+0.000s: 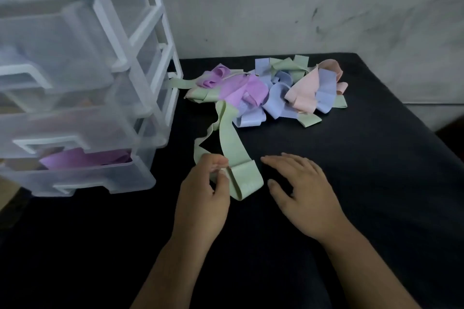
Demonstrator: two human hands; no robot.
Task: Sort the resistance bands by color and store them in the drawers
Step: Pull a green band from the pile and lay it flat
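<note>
A long green resistance band point(232, 143) trails from the pile toward me, its near end folded into a loop point(244, 182). My left hand point(204, 195) pinches that folded end between thumb and fingers. To the right of the loop my right hand point(301, 190) hovers, fingers spread and relaxed, holding nothing. The pile of bands point(266, 90) lies at the back of the black table: purple, blue, pink and green ones tangled together. At the left stands a clear plastic drawer unit point(82, 78); its bottom drawer point(100, 178) is pulled out with a purple band point(82, 159) inside.
The black cloth-covered table point(351, 183) runs to a grey wall point(301, 7) at the back. The drawer unit's upper drawers look pulled out toward me, blurred. The table's right edge drops off near the frame's right side.
</note>
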